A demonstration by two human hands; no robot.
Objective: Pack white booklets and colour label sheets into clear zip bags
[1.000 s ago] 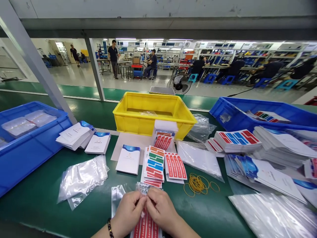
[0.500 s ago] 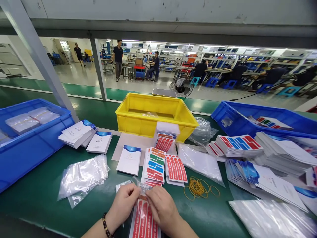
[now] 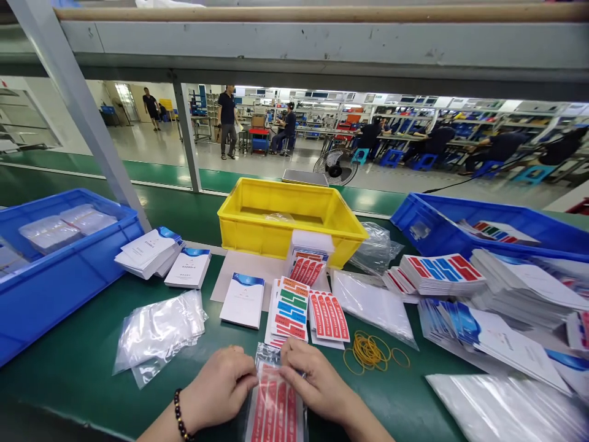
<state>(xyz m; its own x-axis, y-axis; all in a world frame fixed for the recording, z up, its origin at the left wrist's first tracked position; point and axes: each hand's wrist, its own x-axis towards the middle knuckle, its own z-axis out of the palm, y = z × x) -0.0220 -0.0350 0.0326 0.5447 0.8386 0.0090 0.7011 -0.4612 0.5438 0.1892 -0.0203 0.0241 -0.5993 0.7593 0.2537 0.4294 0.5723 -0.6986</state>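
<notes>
A clear plastic bag (image 3: 268,354) with a red-and-white sticker sheet (image 3: 275,408) inside lies flat at the front of the bench. My left hand (image 3: 225,382) is closed, its thumb and fingers pinching the bag's left edge near the top. On the opposite edge my right hand (image 3: 317,379) pinches the bag, thumb lying over the film. Just beyond the hands are a stack of multicoloured sticker sheets (image 3: 292,307) and a fan of red sticker sheets (image 3: 329,316). A white booklet with a blue top (image 3: 243,301) sits to their left.
Loose clear bags (image 3: 161,331) lie left, rubber bands (image 3: 370,353) right. Behind stands a yellow bin (image 3: 285,236), flanked by a left blue bin (image 3: 69,270) and a right blue bin (image 3: 432,227). Booklet stacks (image 3: 510,344) crowd the right side. A metal post (image 3: 87,110) rises at left.
The bag's top now lies flatter with the sheet further inside. My hands have spread apart to its two edges. The view has tilted slightly upward.
</notes>
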